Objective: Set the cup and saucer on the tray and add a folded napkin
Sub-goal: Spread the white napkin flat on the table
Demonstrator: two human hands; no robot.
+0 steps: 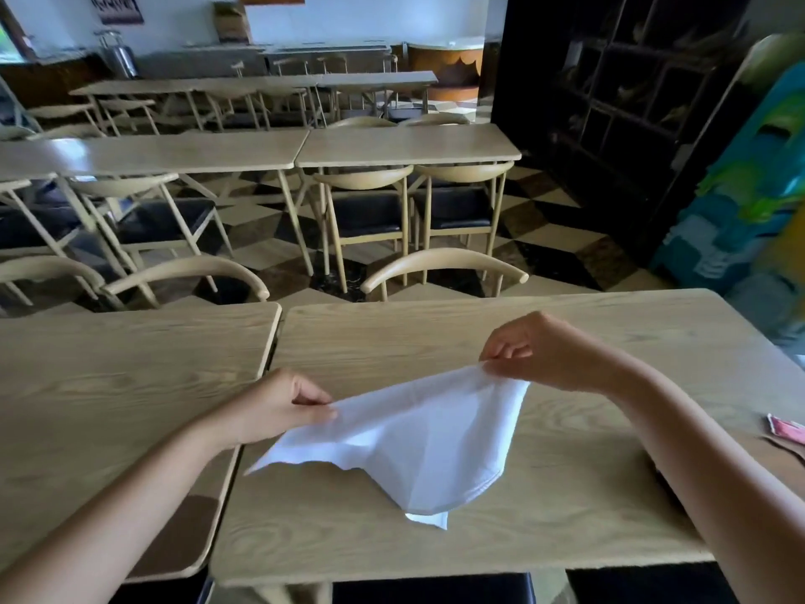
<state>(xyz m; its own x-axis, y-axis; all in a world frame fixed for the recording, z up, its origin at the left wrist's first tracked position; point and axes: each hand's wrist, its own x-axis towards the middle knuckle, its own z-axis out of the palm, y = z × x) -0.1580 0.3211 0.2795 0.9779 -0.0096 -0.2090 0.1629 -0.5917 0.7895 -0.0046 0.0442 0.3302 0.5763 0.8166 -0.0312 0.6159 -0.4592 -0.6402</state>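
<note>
White cloth hangs between two bare hands over a pale wooden table (566, 333) in a dining room of matching tables and chairs. At left, a second table (109, 377) butts against the first, a narrow gap between them. The left hand (279, 407) pinches one edge of the napkin (414, 438) between thumb and curled fingers, its knuckles low over the gap. The napkin stretches rightward and upward from that grip, sagging in the middle; its lowest corner touches the tabletop near the near edge, folded under itself. The right hand (540, 355), higher and farther across the table, pinches the opposite corner between thumb and fingertips, so the cloth lies below and to the left of that grip. Both forearms run out of the picture at the bottom.

At far right, a red-and-white packet (786, 429) lies on the table, cut off by the picture's edge; any print on it is too small to read. A brown flat piece just beside it is also cut off and cannot be identified. Far left on the back wall, a dark poster (115, 6) carries writing that is blurred and unreadable. The dark shelving (631, 102) at right hides its contents in shadow.
</note>
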